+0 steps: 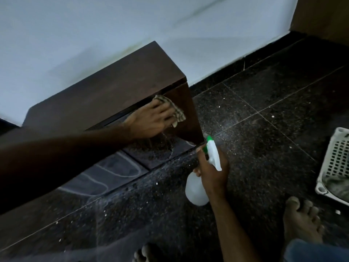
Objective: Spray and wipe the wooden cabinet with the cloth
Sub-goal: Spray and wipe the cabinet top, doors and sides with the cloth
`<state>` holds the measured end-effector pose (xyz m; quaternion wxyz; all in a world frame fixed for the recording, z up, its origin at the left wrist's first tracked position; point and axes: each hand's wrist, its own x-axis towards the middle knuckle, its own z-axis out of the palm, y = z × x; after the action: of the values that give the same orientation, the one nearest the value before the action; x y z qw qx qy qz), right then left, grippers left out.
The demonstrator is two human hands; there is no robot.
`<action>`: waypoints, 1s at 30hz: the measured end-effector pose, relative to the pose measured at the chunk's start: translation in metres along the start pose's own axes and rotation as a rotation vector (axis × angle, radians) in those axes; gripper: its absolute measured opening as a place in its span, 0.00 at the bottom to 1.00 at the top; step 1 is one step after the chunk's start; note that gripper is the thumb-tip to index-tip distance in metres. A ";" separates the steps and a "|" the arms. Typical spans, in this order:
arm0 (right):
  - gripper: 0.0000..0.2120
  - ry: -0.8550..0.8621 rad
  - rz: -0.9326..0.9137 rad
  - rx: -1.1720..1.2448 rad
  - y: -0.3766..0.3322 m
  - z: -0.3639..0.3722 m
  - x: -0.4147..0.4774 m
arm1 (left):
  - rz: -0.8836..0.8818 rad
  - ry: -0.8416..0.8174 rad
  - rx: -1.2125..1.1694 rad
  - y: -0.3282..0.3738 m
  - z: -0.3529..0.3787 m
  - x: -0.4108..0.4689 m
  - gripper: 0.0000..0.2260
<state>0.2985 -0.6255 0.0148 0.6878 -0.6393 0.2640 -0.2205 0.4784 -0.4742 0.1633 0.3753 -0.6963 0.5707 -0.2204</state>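
Note:
A dark brown wooden cabinet point(105, 87) stands low against the white wall. My left hand point(151, 120) presses a checked cloth point(177, 112) flat against the cabinet's glossy front, near its right end just below the top edge. My right hand point(213, 167) grips a white spray bottle point(196, 188) with a green nozzle. The nozzle points toward the cabinet's lower right corner. Pale smear marks show on the lower front panels.
A white perforated plastic basket point(334, 163) sits on the dark speckled tile floor point(264, 114) at the right edge. My bare feet point(300, 220) stand on the floor at the bottom. A brown panel point(321, 16) fills the top right corner.

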 end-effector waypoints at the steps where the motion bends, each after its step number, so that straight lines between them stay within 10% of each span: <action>1: 0.10 -0.006 -0.011 0.000 -0.001 0.001 -0.001 | -0.009 -0.003 0.005 0.004 0.005 0.001 0.18; 9: 0.34 0.035 -0.004 0.013 0.037 0.010 0.009 | 0.215 -0.107 0.074 0.089 0.083 0.054 0.15; 13: 0.14 0.030 -0.101 -0.041 0.042 -0.002 0.014 | 0.379 -0.218 0.130 0.139 0.130 0.082 0.20; 18: 0.14 0.042 -0.112 -0.064 0.029 -0.008 0.011 | 0.476 -0.275 0.018 0.144 0.124 0.082 0.23; 23: 0.16 -0.007 -0.064 -0.027 0.000 -0.007 0.005 | 0.314 -0.236 -0.083 0.070 0.046 0.035 0.11; 30: 0.10 -0.069 -0.019 0.044 -0.019 -0.002 -0.013 | 0.022 -0.037 -0.006 -0.008 -0.005 -0.029 0.20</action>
<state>0.2879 -0.6204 0.0345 0.7082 -0.6336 0.2290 -0.2109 0.4722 -0.4474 0.1764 0.3863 -0.6951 0.5718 -0.2017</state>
